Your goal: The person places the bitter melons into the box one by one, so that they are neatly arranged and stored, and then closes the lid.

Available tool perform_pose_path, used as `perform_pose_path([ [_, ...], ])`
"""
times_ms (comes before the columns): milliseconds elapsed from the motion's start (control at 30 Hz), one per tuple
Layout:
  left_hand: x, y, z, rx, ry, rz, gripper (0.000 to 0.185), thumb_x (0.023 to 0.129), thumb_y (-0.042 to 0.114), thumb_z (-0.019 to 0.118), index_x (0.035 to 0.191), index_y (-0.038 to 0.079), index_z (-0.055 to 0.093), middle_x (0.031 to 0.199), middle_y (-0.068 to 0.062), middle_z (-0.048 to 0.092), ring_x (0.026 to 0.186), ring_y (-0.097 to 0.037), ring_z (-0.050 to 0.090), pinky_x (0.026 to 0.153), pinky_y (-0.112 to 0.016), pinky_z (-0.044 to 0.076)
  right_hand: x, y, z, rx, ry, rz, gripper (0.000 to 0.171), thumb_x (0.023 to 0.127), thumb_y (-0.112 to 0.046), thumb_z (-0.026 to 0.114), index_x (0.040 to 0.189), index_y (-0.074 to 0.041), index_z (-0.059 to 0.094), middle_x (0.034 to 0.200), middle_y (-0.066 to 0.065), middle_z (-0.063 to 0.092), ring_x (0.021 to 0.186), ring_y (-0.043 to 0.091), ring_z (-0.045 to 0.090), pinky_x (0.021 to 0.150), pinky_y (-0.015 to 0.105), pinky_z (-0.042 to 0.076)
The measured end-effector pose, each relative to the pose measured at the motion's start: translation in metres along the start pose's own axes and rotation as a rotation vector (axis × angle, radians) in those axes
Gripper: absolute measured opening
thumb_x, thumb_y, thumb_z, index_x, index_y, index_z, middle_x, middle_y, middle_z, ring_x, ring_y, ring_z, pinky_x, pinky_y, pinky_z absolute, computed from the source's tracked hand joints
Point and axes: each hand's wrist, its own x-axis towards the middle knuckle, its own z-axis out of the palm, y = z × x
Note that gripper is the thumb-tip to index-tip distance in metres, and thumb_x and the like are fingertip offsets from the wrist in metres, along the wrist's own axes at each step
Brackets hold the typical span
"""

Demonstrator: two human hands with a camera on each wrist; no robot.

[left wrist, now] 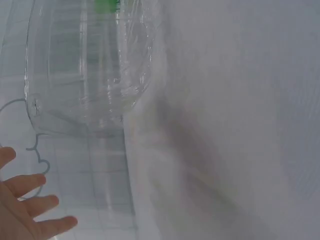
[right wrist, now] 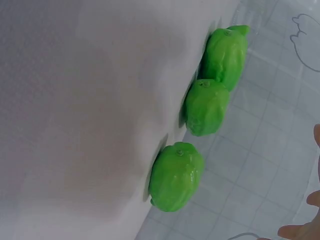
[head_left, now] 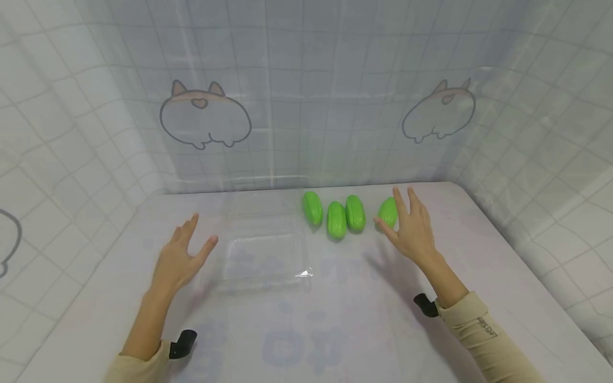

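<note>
My left hand (head_left: 177, 260) hovers over the left of the table, fingers spread and holding nothing. Just right of it stands a clear plastic container (head_left: 268, 258), its walls see-through; the left wrist view shows the container (left wrist: 90, 65) beyond the fingers (left wrist: 42, 205). On the right, my right hand (head_left: 409, 229) is raised with spread fingers, also holding nothing. A green, ribbed, cucumber-like piece (head_left: 387, 211) lies behind its thumb, partly covered. To the left of that lie three more green pieces, the nearest one (head_left: 337, 219) touching or almost touching its neighbour (head_left: 355, 213).
The white table (head_left: 364, 319) has faint blue prints. Behind it hangs a grid-patterned curtain (head_left: 306, 106) with drawn animal figures, and similar sheets close off both sides. Black wrist mounts (head_left: 184, 343) stick out from both sleeves.
</note>
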Motion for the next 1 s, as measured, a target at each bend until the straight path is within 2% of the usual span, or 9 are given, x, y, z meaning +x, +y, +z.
perform_pose_path([
  [200, -0.004, -0.003, 0.006, -0.160, -0.014, -0.011, 0.077, 0.094, 0.042, 0.052, 0.150, 0.002, 0.018, 0.144, -0.031, 0.030, 0.122, -0.055, 0.037, 0.098, -0.065, 0.036, 0.002, 0.002, 0.002, 0.031, -0.049, 0.068, 0.079, 0.088, -0.044, 0.061, 0.147, -0.004, 0.027, 0.147, 0.032, 0.022, 0.126, 0.055, 0.030, 0.101, 0.068, 0.028],
  [400, -0.008, -0.005, 0.011, -0.273, -0.057, -0.052, 0.077, 0.094, 0.039, 0.055, 0.144, -0.011, 0.022, 0.141, -0.034, 0.032, 0.126, -0.047, 0.039, 0.098, -0.052, 0.041, 0.005, 0.007, 0.005, 0.086, -0.084, 0.118, 0.078, 0.089, -0.045, 0.059, 0.147, -0.004, 0.027, 0.144, 0.033, 0.026, 0.125, 0.053, 0.032, 0.096, 0.069, 0.032],
  [567, -0.010, -0.007, 0.015, -0.359, -0.103, -0.106, 0.075, 0.095, 0.039, 0.053, 0.142, -0.012, 0.026, 0.139, -0.032, 0.038, 0.125, -0.042, 0.043, 0.098, -0.043, 0.040, 0.009, 0.009, 0.006, 0.130, -0.137, 0.167, 0.078, 0.091, -0.045, 0.056, 0.147, -0.001, 0.024, 0.143, 0.033, 0.027, 0.126, 0.053, 0.030, 0.097, 0.070, 0.032],
  [767, -0.012, -0.009, 0.019, -0.433, -0.159, -0.149, 0.073, 0.097, 0.041, 0.049, 0.143, -0.011, 0.025, 0.139, -0.029, 0.040, 0.124, -0.041, 0.045, 0.098, -0.041, 0.040, 0.013, 0.021, 0.013, 0.213, -0.156, 0.194, 0.076, 0.092, -0.039, 0.056, 0.145, 0.006, 0.025, 0.140, 0.037, 0.030, 0.128, 0.053, 0.029, 0.102, 0.068, 0.029],
  [933, -0.015, -0.009, 0.023, -0.447, -0.165, -0.146, 0.070, 0.098, 0.038, 0.049, 0.143, -0.010, 0.026, 0.138, -0.028, 0.042, 0.122, -0.040, 0.048, 0.098, -0.040, 0.041, 0.020, 0.033, 0.019, 0.251, -0.172, 0.242, 0.075, 0.093, -0.038, 0.055, 0.143, 0.010, 0.026, 0.140, 0.037, 0.031, 0.129, 0.052, 0.029, 0.103, 0.066, 0.029],
  [1000, -0.015, -0.008, 0.024, -0.448, -0.166, -0.139, 0.068, 0.098, 0.037, 0.049, 0.143, -0.010, 0.027, 0.138, -0.027, 0.043, 0.121, -0.040, 0.048, 0.097, -0.040, 0.042, 0.022, 0.037, 0.022, 0.265, -0.181, 0.267, 0.075, 0.093, -0.037, 0.055, 0.143, 0.010, 0.025, 0.140, 0.037, 0.032, 0.126, 0.050, 0.034, 0.102, 0.064, 0.033],
])
